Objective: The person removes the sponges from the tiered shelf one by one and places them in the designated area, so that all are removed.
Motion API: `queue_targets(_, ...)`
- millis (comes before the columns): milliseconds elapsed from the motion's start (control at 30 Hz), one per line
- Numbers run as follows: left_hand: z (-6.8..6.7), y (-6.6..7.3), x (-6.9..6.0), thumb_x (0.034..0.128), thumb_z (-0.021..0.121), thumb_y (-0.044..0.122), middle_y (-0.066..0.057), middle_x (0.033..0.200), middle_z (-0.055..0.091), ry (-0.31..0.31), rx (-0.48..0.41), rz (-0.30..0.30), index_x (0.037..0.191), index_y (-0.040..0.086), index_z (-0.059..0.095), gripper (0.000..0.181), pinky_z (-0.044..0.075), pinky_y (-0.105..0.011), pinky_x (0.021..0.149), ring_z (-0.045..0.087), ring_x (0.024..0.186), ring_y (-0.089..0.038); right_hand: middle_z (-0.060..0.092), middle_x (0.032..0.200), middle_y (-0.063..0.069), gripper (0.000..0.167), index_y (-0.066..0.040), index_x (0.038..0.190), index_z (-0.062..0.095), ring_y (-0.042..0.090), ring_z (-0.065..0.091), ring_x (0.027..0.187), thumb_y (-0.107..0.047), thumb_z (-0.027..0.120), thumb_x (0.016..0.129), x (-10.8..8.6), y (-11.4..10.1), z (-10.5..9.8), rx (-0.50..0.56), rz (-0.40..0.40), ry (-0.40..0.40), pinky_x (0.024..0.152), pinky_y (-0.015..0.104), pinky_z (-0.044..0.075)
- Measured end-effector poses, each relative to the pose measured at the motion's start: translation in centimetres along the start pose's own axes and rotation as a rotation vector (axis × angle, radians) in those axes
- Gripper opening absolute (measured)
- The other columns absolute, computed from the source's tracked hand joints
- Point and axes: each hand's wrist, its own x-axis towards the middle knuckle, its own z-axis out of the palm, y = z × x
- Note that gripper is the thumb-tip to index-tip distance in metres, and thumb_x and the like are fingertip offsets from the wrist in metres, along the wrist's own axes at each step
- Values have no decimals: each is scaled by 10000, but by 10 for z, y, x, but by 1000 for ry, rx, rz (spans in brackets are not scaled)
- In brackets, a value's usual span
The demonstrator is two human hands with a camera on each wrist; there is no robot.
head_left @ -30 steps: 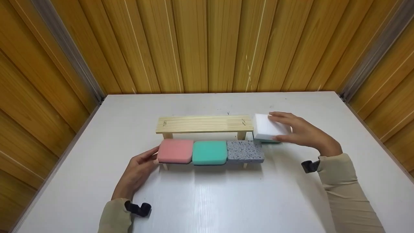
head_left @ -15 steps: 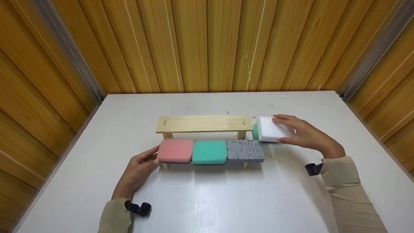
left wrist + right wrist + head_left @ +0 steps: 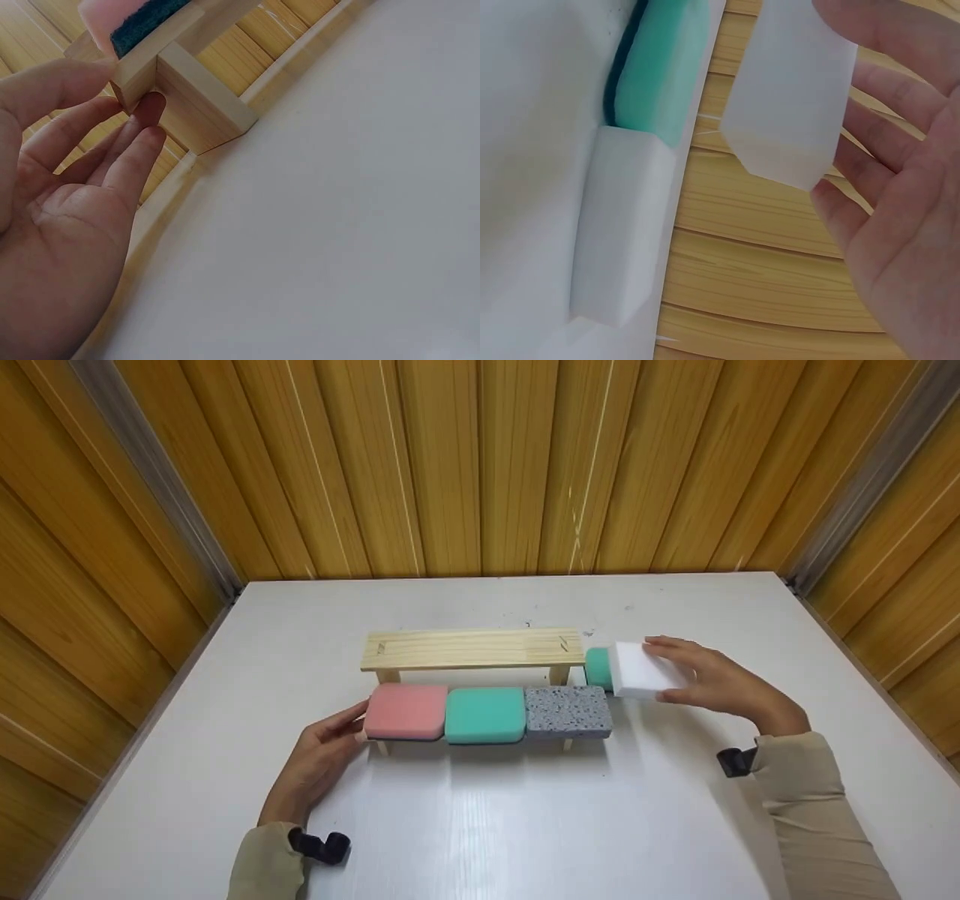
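Observation:
My left hand (image 3: 319, 757) pinches the left end of the front wooden stand (image 3: 202, 105), thumb at its edge and fingers below. A pink sponge (image 3: 407, 711), a green sponge (image 3: 486, 715) and a speckled grey block (image 3: 568, 711) lie in a row on that stand. With thumb and fingers, my right hand (image 3: 724, 682) holds a white block (image 3: 646, 669) above the table, right of the stands. The right wrist view shows this held block (image 3: 791, 97) apart from a second white block (image 3: 619, 225), which lies against another green sponge (image 3: 660, 67).
Behind the row stands a second wooden stand (image 3: 472, 649), with nothing on its top. The white table (image 3: 480, 832) reaches back to a yellow wood-patterned wall (image 3: 442, 472); similar walls rise on both sides.
My right hand has moved right and a little nearer to me with the white block, uncovering more of the green sponge behind it. My left hand has stayed in place.

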Motion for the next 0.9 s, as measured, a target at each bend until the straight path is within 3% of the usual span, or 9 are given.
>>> queue_targets(700, 0, -1, 1, 868, 651, -9, -125, 1483, 431, 6, 14, -1, 1418, 7, 446, 588, 466, -252, 1018, 540, 1245, -173, 375, 1485, 244, 720, 8, 1405, 449, 490, 289, 1371, -144, 776, 782, -7, 9, 14, -23, 21, -80, 1085, 650, 250)
queue_targets(900, 0, 0, 1, 866, 653, -8, -100, 1457, 456, 10, 3, 8, 1416, -1, 445, 588, 471, -255, 1014, 534, 1236, -182, 415, 1461, 239, 698, 31, 1384, 467, 473, 327, 1358, -121, 773, 775, -7, 10, 21, -80, 0, -87, 1078, 618, 284)
